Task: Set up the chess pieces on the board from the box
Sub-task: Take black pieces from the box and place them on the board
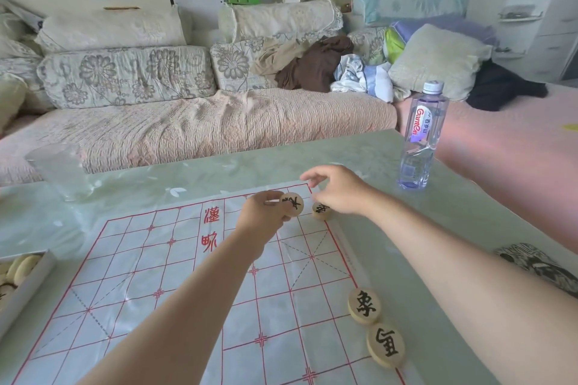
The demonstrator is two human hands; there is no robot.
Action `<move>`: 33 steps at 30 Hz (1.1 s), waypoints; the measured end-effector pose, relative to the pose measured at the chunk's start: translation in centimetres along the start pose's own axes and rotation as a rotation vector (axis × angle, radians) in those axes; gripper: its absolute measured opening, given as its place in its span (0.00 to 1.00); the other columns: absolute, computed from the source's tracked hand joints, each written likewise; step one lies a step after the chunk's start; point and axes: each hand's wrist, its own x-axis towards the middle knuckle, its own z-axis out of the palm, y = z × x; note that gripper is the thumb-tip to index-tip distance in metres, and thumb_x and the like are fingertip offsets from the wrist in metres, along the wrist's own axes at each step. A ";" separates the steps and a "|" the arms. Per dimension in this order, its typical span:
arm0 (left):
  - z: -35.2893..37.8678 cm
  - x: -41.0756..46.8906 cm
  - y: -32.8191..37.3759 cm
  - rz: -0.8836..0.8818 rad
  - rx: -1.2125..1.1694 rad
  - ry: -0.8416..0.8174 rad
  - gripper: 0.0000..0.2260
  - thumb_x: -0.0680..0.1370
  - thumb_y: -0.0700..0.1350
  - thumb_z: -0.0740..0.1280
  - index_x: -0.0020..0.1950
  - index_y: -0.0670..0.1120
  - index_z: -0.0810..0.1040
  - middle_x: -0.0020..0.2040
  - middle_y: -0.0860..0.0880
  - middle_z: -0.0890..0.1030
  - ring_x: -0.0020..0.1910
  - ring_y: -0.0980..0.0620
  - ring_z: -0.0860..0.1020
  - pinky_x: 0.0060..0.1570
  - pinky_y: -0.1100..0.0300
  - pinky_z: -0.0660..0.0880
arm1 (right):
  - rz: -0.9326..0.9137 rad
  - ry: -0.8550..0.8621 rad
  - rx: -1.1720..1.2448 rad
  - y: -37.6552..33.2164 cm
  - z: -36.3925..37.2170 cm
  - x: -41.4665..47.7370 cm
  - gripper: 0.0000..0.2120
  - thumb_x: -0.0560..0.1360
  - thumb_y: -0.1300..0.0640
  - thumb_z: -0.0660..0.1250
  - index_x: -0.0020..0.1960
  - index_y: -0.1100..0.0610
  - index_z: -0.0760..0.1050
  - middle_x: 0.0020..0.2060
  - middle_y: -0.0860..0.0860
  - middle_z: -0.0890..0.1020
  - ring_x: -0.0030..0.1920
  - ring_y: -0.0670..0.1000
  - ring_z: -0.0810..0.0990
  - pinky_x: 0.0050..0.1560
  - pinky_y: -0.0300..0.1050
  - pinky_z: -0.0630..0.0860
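The fingers (pixel 271 197) of the left hand (pixel 261 219) are curled round a wooden disc (pixel 292 204), held tilted with its black character towards us, above the far part of the xiangqi board (pixel 175 284). The right hand (pixel 339 192) reaches in beside it over the board's far right corner, forefinger lifted. Its other fingers (pixel 318 196) are bent down to the top of a corner piece (pixel 322 211) that lies flat on the board; whether they pinch it or only touch it we cannot tell. The wooden disc is just beside the corner piece.

Along the board's right edge, closer to us, we see two more black-lettered discs: the 象 piece (pixel 364 306) and, touching it on the near side, the nearest piece (pixel 385 344). The board is a pale sheet ruled in red, spread flat on the green desk (pixel 344 156). The box (pixel 31 284) sits at the desk's left edge, beside the board, with pale discs in it. At the desk's far right a capped water bottle (pixel 422 134) stands upright; at far left is a clear container (pixel 59 172). Behind the desk runs a sofa (pixel 219 122) heaped with cushions and clothes.
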 end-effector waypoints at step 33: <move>-0.8 6.2 -1.6 0.518 1.138 0.102 0.18 0.78 0.60 0.60 0.65 0.55 0.72 0.61 0.51 0.73 0.62 0.50 0.70 0.51 0.55 0.71 | 0.027 0.213 -0.286 1.6 3.1 6.4 0.05 0.77 0.48 0.66 0.50 0.46 0.79 0.53 0.47 0.74 0.47 0.51 0.77 0.44 0.44 0.69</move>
